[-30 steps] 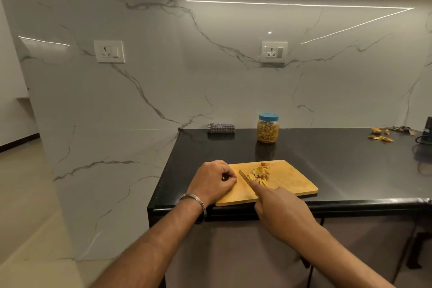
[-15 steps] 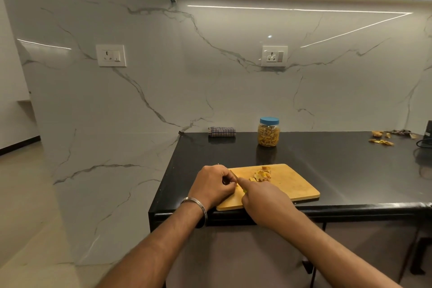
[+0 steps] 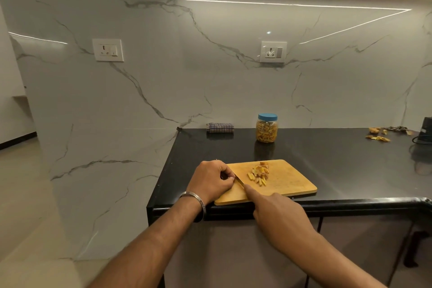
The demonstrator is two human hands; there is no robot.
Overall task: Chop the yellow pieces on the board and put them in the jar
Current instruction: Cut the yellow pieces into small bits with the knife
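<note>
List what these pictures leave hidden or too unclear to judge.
- Knife, head view: only a short stretch of blade shows; the right hand hides the handle.
- Left hand: curled fingers hide whatever they pinch.
- Jar: contents too small to identify.
- Dark object: cut off by the right edge.

Both forearms reach in from the near edge. Left hand (image 3: 211,181), metal bangle on the wrist, is curled into a loose fist, fingertips tucked in. Right hand (image 3: 279,216) is curled too, index finger stretched forward and left toward the left hand.
</note>
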